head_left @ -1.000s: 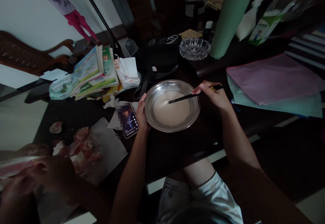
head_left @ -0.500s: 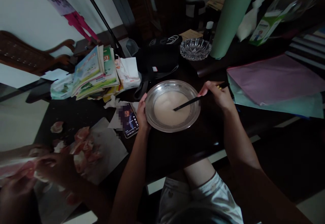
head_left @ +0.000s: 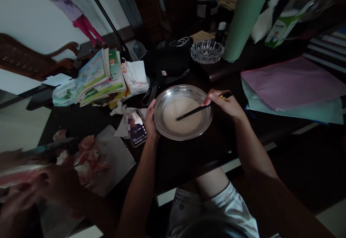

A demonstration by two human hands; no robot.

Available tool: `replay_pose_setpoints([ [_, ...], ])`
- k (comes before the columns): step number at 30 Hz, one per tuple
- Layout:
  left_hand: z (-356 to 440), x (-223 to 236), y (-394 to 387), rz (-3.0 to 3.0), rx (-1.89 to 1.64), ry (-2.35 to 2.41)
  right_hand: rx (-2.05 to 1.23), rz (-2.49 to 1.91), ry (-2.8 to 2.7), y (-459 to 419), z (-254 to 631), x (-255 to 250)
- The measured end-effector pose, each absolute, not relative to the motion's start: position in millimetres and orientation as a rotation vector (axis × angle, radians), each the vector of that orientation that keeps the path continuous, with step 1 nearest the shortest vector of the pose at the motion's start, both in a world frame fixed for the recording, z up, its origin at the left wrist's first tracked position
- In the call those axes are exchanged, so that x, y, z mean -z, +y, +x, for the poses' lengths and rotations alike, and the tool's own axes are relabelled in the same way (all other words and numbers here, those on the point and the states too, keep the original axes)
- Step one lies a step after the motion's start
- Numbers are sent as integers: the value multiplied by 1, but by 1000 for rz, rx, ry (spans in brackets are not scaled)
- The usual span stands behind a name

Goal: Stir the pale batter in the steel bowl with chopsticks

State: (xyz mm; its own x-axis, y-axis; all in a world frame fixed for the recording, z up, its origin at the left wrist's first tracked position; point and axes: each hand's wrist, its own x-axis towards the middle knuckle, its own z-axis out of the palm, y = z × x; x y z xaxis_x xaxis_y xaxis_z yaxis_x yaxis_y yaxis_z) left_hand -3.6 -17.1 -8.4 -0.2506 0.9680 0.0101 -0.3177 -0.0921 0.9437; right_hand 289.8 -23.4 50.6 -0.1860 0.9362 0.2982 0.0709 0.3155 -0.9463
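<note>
A shiny metal bowl [head_left: 198, 131] stands on the dark table in front of me, partly filled with a pale, creamy liquid [head_left: 186, 112]. My left hand [head_left: 151, 121] grips the bowl's left rim, thumb and fingers around the edge. In my right hand [head_left: 223, 103] are black chopsticks [head_left: 193, 112] with gold bands near the top; they slant down to the left, and their tips are in the liquid. Whether it is one stick or a pair pressed together is hard to tell.
Left of the bowl lies a lit phone [head_left: 138, 130]. Another person's blurred hands [head_left: 51, 180] work over peel-like pieces [head_left: 88, 155] on a paper sheet [head_left: 116, 162]. Behind are books [head_left: 100, 76], a black bag [head_left: 169, 61], a glass ashtray [head_left: 207, 52] and a green cylinder [head_left: 247, 18]; folders [head_left: 292, 83] lie right.
My right hand has shifted left, and the chopstick tips have moved left and slightly down through the liquid. My left hand stays on the rim. The person in the background has shifted.
</note>
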Motion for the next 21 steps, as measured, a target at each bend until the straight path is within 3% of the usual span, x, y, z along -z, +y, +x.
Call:
replay_pose_setpoints([
  [16, -4, 11, -16, 874, -1577, 1081, -919, -1014, -1384, -22, 293, -50],
  [21, -2, 9, -17, 854, -1597, 1099, -1047, -932, -1515, -24, 291, -51],
])
